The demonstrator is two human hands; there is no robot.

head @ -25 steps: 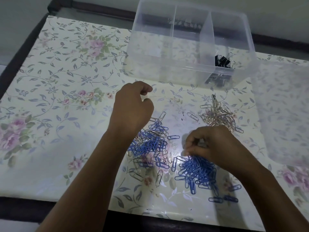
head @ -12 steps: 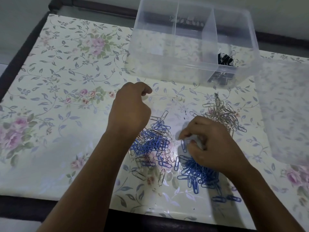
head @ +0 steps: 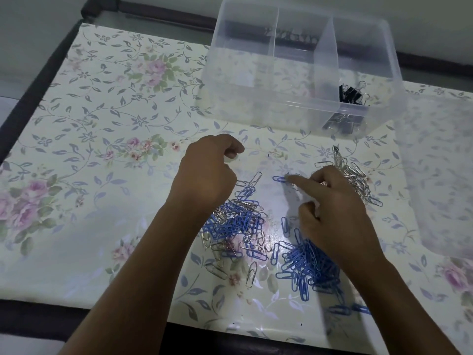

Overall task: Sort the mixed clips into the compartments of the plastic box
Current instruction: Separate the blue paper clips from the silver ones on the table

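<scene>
The clear plastic box (head: pixel 256 108) stands at the back of the table, split into three compartments. Black binder clips (head: pixel 352 94) lie in its right one. A mixed pile of blue and silver paper clips (head: pixel 238 224) lies in the middle, a blue pile (head: pixel 309 267) in front right, and a silver pile (head: pixel 353 178) further right. My left hand (head: pixel 207 175) hovers over the mixed pile's far edge, fingers curled, with nothing visible in it. My right hand (head: pixel 332 216) reaches between the piles, its straight index finger pressing a single blue clip (head: pixel 278 179).
A translucent lid (head: pixel 440 175) lies on the floral tablecloth (head: pixel 89 149) at the right, beside the box. A few stray clips lie near the table's front edge (head: pixel 128 326). The dark table frame runs along the left and back sides.
My right hand has left the blue pile and moved away from me toward the silver pile, index finger now stretched onto a single blue clip. My left hand has barely moved.
</scene>
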